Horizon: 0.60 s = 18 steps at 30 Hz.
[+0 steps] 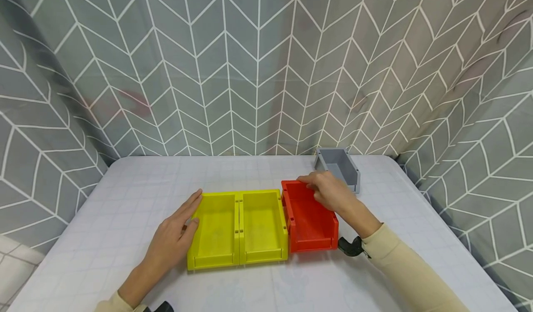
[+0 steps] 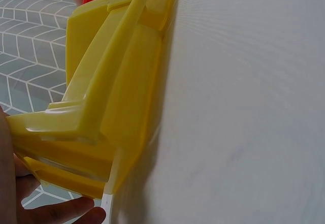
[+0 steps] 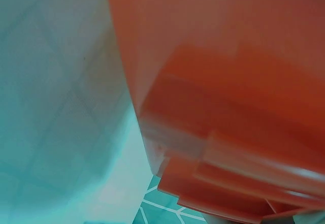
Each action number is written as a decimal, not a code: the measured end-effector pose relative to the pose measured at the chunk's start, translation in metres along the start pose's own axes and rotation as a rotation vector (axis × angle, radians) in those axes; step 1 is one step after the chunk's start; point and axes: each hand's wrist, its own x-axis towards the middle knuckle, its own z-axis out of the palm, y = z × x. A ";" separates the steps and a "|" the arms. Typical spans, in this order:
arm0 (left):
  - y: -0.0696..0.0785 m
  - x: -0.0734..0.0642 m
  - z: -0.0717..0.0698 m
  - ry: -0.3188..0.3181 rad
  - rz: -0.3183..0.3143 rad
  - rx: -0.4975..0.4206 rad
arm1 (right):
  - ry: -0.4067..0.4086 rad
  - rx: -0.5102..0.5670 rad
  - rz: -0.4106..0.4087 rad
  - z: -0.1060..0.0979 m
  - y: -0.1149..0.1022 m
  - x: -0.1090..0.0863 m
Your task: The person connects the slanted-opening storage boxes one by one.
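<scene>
Two yellow bins stand side by side on the table, a left one and a right one. My left hand lies along the outer side of the left bin, its fingers stretched toward the back corner and the thumb near the wall. To the right sits a red bin, slightly angled and close against the yellow pair. My right hand grips its right side near the back, with fingers over the rim. Red plastic fills much of the right wrist view, blurred.
Behind my right hand, a grey bin stands near the table's back edge. The table has a pale cover. A patterned grey curtain hangs behind and on both sides.
</scene>
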 end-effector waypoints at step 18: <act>-0.001 0.000 0.001 0.001 0.005 0.002 | -0.020 0.055 -0.070 -0.003 0.006 0.001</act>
